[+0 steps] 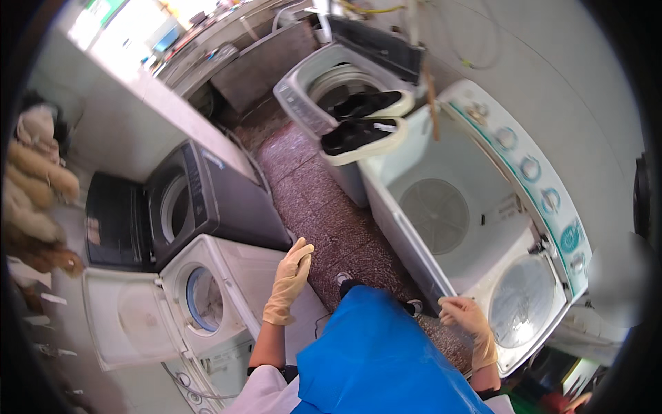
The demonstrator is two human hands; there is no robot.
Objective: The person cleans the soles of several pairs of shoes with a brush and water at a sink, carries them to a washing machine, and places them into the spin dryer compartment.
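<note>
A twin-tub washing machine (434, 181) stands to my right, its large wash tub uncovered. A round clear lid (522, 300) covers the smaller round opening nearer me. My right hand (463, 315), in a pale rubber glove, is by the machine's near front rim with its fingers curled. Whether it grips the rim is hard to tell. My left hand (290, 274), gloved the same way, is raised near the white washer on the left, fingers extended and nothing visible in it. Two black shoes with cream soles, one farther (370, 103) and one nearer (362, 137), rest at the far end of the tub.
A grey top-loading washer (315, 88) stands beyond with its lid up. On the left are a dark washer (232, 207) and a white twin-tub washer (201, 290), both with raised lids. Plush toys (36, 191) hang at far left. Speckled red floor (320, 207) runs between the machines.
</note>
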